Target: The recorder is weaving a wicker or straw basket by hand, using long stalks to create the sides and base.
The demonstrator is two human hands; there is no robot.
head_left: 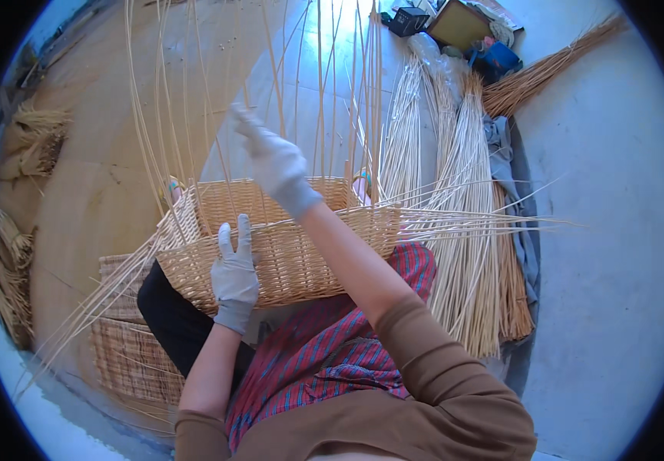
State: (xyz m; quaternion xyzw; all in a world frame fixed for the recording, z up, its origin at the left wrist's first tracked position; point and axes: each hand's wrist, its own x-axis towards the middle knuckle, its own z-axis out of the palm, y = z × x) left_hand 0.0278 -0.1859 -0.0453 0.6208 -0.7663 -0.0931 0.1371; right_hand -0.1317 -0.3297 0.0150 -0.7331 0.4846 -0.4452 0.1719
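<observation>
A woven wicker basket (293, 253) rests on my lap, its tall upright stakes (320, 92) rising from the rim. My left hand (235, 276), in a pale glove, lies against the basket's near wall. Two of its fingers stretch up apart toward the rim; the others are partly hidden. My right hand (274, 157), also gloved, is raised over the basket among the stakes. Its fingers point up and away and are blurred by motion, so whether they hold a strand does not show. Loose strands (470, 221) stick out from the basket's right end, and more (109, 296) from its left.
Long bundles of pale rods (462, 269) lie to the right on a grey cloth (505, 154). A brown bundle (554, 69) lies beyond, near a blue container (497, 60) and a dark box (407, 21). More bundles (9, 246) line the left; a plaid mat (136, 361) lies lower left.
</observation>
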